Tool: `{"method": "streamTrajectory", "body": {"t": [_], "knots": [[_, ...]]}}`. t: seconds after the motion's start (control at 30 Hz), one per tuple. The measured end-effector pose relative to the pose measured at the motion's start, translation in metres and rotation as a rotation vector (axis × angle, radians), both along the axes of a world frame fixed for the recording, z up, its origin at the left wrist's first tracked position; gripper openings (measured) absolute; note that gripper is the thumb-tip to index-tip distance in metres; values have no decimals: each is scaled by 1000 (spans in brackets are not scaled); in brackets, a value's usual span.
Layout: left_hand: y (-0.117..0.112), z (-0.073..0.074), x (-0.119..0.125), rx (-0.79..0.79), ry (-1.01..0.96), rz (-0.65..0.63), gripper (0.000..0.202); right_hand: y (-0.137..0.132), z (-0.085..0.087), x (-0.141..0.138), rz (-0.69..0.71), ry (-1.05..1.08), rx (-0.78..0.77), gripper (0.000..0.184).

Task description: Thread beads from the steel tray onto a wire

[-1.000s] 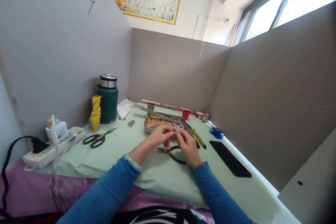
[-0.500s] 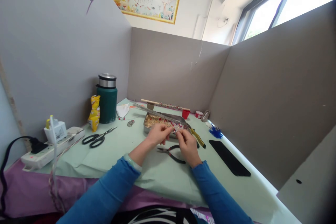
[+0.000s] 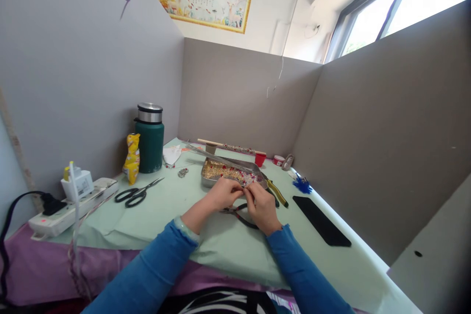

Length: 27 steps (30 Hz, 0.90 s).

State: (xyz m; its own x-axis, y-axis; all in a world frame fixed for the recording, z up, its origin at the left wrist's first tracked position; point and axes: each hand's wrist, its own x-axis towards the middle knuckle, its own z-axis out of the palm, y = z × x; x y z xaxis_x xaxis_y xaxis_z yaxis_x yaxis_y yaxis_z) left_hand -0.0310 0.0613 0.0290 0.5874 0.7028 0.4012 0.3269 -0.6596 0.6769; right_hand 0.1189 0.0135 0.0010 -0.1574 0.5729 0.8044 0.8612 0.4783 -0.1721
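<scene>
Head view: shallow rectangular silver metal tray of gold, red and clear beads sits just beyond left hand and right hand. Both have thumb and fingers pinched closed, tips nearly meeting; anything held is too small to tell. Black-and-red-handled pliers lie below the hands, partly hidden. Yellow-handled pliers right of tray; black-handled metal scissors well left.

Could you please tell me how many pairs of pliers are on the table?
2. The dark-handled pliers lie beneath the hands, partly hidden by the right hand; the yellow-handled pliers lie by the right edge of the tray. Others may be hidden.
</scene>
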Motion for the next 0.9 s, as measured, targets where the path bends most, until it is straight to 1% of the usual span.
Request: {"method": "streamTrajectory", "body": {"t": [0.1,0.2,0.27,0.33,0.4,0.5,0.57,0.63,0.77,0.9], "knots": [[1,-1,-1,-145,40,-22,17,-1,2,-1,-18,-19,17,17],[4,-3,-1,-285,47,-29,17,-3,6,-1,-39,13,87,12],[7,-4,-1,-326,-17,4,17,-4,9,0,-63,57,144,10],[10,-4,-1,-326,-118,26,18,-4,9,0,-70,104,171,9],[12,-5,0,-312,-200,14,19,-3,7,-1,-44,142,138,11],[11,-6,1,-318,-247,-31,20,-1,4,-5,47,195,1,15],[9,-5,2,-353,-266,-65,20,0,4,-7,98,253,-75,16],[7,-4,3,-396,-281,-94,22,0,5,-8,129,313,-116,16],[5,-1,3,-431,-271,-91,24,-1,6,-8,156,344,-128,15],[3,1,2,-452,-244,-97,19,0,5,-6,149,349,-112,16]]}}
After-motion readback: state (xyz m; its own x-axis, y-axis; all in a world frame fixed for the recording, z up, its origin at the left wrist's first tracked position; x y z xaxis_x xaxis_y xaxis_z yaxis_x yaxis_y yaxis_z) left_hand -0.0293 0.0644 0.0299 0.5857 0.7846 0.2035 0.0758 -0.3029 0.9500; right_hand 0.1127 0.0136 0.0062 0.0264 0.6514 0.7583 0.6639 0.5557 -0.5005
